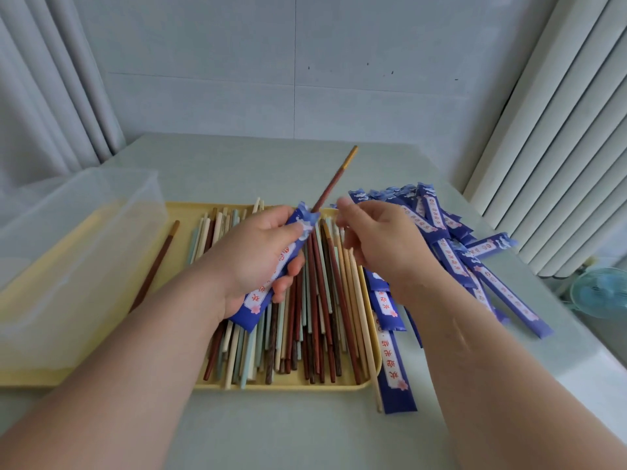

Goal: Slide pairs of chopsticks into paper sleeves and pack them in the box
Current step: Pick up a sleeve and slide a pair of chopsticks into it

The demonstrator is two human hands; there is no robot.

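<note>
Across the tabletop (237, 164), little sign of packed work. Far left, a clear box (78, 232), translucent and seemingly without a single sleeved pair inside, though hard to read through its walls. Beside it, a yellow tray (288, 385) heaped with loose chopsticks (305, 327), brown, cream and pale blue, all bare. Right of the tray, spilling over the tabletop, a thick pile of empty sleeves (458, 239), blue with white labels. Judged from that: near the start, most of the stock unsleeved and nothing visibly boxed.

Over the tray, left hand (251, 259) wrapped round one blue sleeve (271, 279), mouth end pointing away. Right hand (383, 245) just beside that mouth, fingers curled; pinching something or not, impossible to tell through the blur. Out of the mouth, a brown chopstick (334, 179) with a yellow tip, a good length showing beyond the paper. Between box and heap, a stray chopstick (154, 266) of the same brown, possibly its mate. Left to do: seat this pair, box it, repeat through the heap.
</note>
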